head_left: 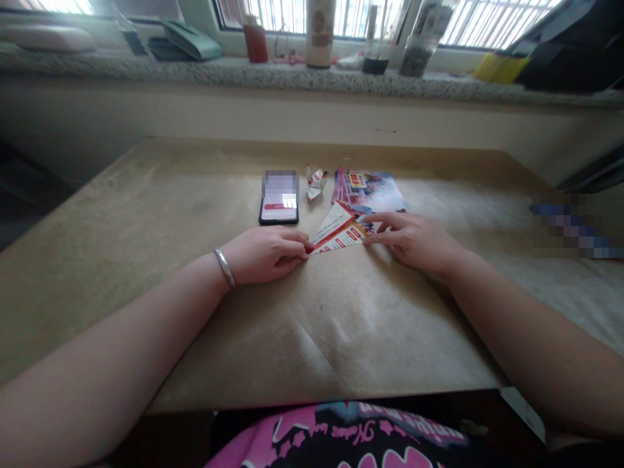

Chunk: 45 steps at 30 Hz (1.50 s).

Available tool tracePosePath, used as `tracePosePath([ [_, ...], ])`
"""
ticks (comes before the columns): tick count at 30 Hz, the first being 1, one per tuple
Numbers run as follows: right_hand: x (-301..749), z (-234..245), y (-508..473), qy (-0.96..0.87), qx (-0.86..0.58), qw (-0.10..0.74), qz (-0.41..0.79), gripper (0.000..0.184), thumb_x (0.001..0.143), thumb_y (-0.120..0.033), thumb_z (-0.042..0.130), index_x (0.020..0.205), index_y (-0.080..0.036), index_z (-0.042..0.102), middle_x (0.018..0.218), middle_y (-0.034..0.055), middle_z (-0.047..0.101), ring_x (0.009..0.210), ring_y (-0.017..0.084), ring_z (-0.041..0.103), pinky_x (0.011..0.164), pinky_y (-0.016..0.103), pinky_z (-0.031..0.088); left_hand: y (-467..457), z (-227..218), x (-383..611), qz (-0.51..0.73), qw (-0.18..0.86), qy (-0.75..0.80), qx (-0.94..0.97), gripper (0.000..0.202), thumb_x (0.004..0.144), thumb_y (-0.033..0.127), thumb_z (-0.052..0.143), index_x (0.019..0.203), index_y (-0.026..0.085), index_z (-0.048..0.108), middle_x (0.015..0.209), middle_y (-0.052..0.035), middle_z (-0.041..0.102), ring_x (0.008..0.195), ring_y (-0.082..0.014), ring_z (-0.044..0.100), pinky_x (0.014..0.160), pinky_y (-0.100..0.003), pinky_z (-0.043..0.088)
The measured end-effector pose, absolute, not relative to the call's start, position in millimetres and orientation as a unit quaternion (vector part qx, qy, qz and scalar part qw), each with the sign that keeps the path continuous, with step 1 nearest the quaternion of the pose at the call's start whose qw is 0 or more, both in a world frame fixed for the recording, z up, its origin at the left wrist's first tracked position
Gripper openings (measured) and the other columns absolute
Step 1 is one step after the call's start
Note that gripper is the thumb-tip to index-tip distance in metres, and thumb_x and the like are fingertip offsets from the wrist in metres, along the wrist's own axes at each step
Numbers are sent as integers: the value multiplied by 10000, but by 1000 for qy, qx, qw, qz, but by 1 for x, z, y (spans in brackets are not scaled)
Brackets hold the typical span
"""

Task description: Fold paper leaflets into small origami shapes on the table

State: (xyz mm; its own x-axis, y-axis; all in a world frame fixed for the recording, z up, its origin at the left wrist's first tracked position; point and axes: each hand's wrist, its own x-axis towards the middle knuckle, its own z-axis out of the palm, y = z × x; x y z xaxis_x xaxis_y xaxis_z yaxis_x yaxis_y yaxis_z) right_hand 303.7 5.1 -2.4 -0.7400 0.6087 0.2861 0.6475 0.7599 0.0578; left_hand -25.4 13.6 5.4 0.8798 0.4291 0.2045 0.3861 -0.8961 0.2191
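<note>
A glossy flyer folded into a red-and-white triangle [338, 232] lies on the brown paper-covered table [341, 338], its point toward my left hand. My left hand [266, 255] pinches that point between its fingers, and a silver bangle [225, 268] circles the wrist. At the right side of the fold, the fingertips of my right hand [409, 240] press on the paper and hold it. A small folded paper crane [316, 182] stands just beyond the triangle. Beside it lies a loose colourful flyer [368, 190], partly under the fold.
A smartphone [279, 198] with a lit screen lies to the left of the crane. A blurred blue-and-brown object [575, 224] sits at the right of the table. Bottles and jars stand on a granite windowsill [292, 75] behind the table.
</note>
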Motion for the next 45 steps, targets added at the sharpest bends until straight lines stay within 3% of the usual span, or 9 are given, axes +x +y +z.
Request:
tracePosePath([
  [14, 314, 3, 6, -920, -363, 104, -107, 427, 748, -26, 461, 958, -271, 742, 1248, 15, 636, 891, 176, 661, 756, 304, 494, 15, 7, -31, 117, 103, 217, 964, 213, 866, 202, 493, 947, 220, 689, 1210, -18, 655, 1101, -159, 618, 932, -275, 510],
  [19, 314, 2, 3, -911, -375, 109, -132, 318, 759, -91, 500, 909, -250, 732, 1223, 14, 653, 879, 194, 659, 713, 308, 479, 16, 7, -31, 124, 106, 217, 962, 216, 875, 223, 488, 940, 218, 694, 1193, -21, 664, 1095, -161, 623, 928, -278, 513],
  [23, 297, 4, -3, -872, -416, 216, -144, 274, 773, -81, 471, 860, -203, 701, 1028, 43, 707, 848, 189, 635, 735, 313, 478, 15, 9, -29, 125, 110, 217, 962, 202, 874, 233, 494, 936, 212, 686, 1182, -31, 667, 1077, -165, 624, 921, -284, 514],
  [25, 283, 5, -6, -873, -397, 261, -115, 304, 778, -82, 467, 955, -180, 694, 1039, 74, 690, 923, 204, 613, 808, 332, 478, 14, 10, -26, 126, 109, 214, 963, 210, 880, 234, 488, 969, 208, 676, 1170, -38, 666, 1059, -166, 625, 917, -284, 511],
  [31, 236, -2, -14, -941, -292, 171, -14, 443, 796, -106, 484, 1194, -238, 626, 1185, 48, 642, 1037, 221, 546, 900, 379, 431, 14, 8, -21, 120, 82, 218, 965, 252, 903, 242, 470, 1070, 214, 656, 1145, -54, 649, 1008, -167, 620, 894, -281, 503],
  [35, 226, -6, -14, -946, -292, 140, -11, 377, 839, -163, 477, 1172, -237, 637, 1174, 58, 633, 1035, 237, 517, 895, 395, 408, 14, 7, -19, 118, 74, 214, 967, 254, 914, 249, 463, 1070, 204, 658, 1118, -64, 649, 1004, -173, 612, 893, -291, 501],
  [45, 228, -2, -13, -950, -292, 105, -40, 425, 819, -164, 487, 1223, -233, 600, 1165, 80, 611, 993, 242, 486, 841, 369, 378, 15, 8, -19, 121, 79, 214, 966, 226, 891, 218, 489, 1024, 202, 670, 1126, -57, 659, 1020, -169, 616, 909, -282, 498],
])
